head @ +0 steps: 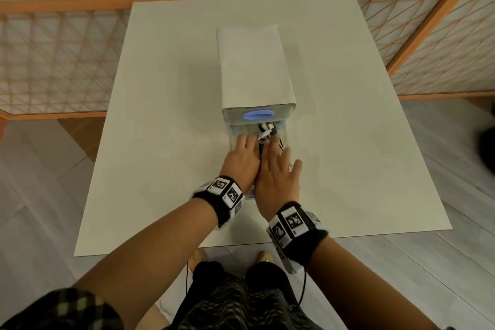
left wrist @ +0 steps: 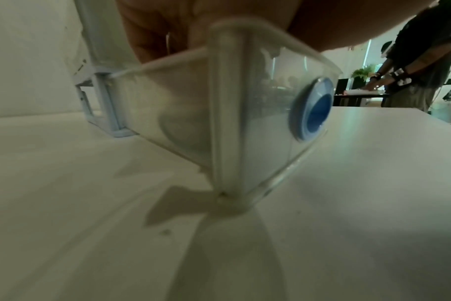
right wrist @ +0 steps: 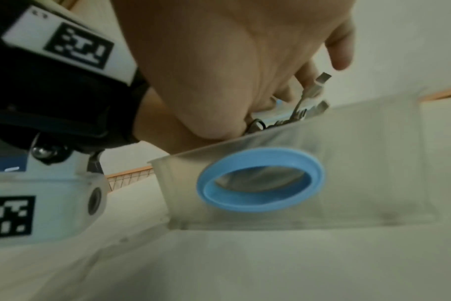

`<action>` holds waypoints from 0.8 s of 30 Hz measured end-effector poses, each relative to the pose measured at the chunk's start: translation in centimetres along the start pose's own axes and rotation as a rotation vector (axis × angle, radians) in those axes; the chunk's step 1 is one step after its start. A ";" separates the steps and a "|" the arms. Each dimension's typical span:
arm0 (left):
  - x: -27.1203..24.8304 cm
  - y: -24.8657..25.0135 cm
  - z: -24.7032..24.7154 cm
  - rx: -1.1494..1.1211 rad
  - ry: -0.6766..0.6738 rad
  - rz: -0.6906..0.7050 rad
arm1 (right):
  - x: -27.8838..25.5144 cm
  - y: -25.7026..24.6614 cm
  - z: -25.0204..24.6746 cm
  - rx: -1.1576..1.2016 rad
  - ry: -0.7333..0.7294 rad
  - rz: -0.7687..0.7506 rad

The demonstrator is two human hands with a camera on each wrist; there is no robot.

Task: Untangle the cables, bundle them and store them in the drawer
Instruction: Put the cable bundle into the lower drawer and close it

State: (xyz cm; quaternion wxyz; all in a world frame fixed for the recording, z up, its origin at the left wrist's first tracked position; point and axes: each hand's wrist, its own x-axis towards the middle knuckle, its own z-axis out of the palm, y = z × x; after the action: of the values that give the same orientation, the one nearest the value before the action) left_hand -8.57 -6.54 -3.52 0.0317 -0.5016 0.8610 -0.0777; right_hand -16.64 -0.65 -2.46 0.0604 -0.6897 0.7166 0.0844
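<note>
Both hands are over the pulled-out lower drawer (head: 232, 133) of the small white drawer unit (head: 254, 67), which stands mid-table (head: 160, 88). The cables (head: 266, 130), a mixed black-and-white bundle, lie inside the drawer toward its right half; a few plugs poke above the rim, and in the right wrist view a metal connector (right wrist: 322, 78) stands clear of the translucent wall. Left hand (head: 242, 159): fingers reach flat into the drawer's left part, appearing relaxed and not pinching anything visible; fingertips are hidden by the wall, so contact with the bundle cannot be confirmed. Right hand (head: 277, 175): fingers spread wide and fairly straight over the bundle, seemingly pressing it down, not gripping. Judgement: the step in hand is seating the bundle so that the drawer can close, and the task is near its end. To do it well: press with flat fingers, not fingertips, so loops do not spring out; tuck the raised connector and any stray end below the rim first, since the drawer above, with its blue ring pull (head: 257, 115), leaves little clearance. Keep the bundle away from the front and side walls. Then withdraw both hands before pushing on the lower blue ring pull (right wrist: 260, 180). Risk: a plug caught at the frame edge jams the drawer or undoes the bundle.
</note>
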 end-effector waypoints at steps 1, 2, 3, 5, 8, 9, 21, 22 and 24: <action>0.0 0.0 0.2 0.014 0.017 0.016 | -0.1 0.3 0.2 0.002 0.042 -0.036; 0.1 -0.1 0.4 0.029 0.022 0.030 | -0.1 0.6 0.5 0.025 0.070 -0.068; 0.1 -0.2 0.3 0.038 0.023 0.036 | 0.0 0.9 0.6 0.067 0.068 -0.102; -0.2 -0.7 -0.4 0.026 -0.035 -0.020 | 0.6 1.7 0.8 0.133 0.003 -0.188; 0.0 -1.7 -0.7 -0.125 -0.155 -0.078 | 1.2 2.3 0.3 0.143 -0.036 -0.275; 0.3 -2.3 -1.2 -0.178 -0.151 -0.064 | 1.3 2.3 0.2 0.146 -0.043 -0.277; 4.0 -7.5 -3.5 -0.328 0.122 -0.243 | 3.2 2.2 0.0 0.134 -0.168 -0.296; 4.4 -8.0 -3.3 -0.384 0.082 -0.230 | 3.4 2.1 0.2 0.135 -0.168 -0.288; 5.0 -8.5 -3.5 -0.472 0.002 -0.183 | 4.2 1.7 0.4 0.145 -0.149 -0.256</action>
State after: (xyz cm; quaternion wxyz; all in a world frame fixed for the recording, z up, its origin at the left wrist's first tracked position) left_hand -4.22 -14.59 1.46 -0.0944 -0.5708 0.8064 0.1224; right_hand -18.56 -4.59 -3.67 0.1733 -0.7612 0.6204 0.0750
